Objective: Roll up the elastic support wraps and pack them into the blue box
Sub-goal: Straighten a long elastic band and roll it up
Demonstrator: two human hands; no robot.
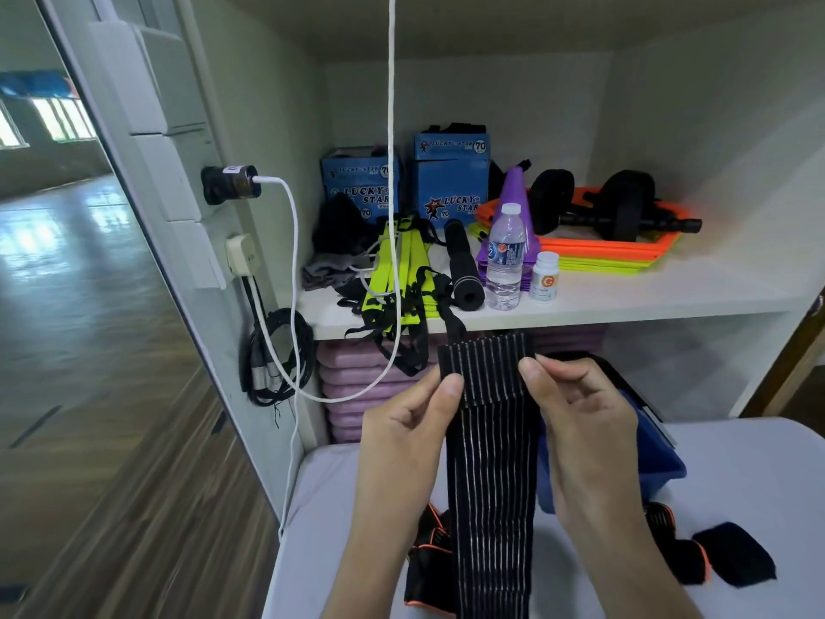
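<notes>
Below our grip we see a white table [736, 475]; on it the blue box [656, 457] right of the grip, and black wraps with orange trim [428, 560] further below

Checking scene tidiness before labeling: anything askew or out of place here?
Mostly the shelf: the yellow-green ladder straps spill over its front edge in a tangle. Loose wraps lie unrolled on the white table. Both hands pinch the striped wrap, unrolled.
</notes>
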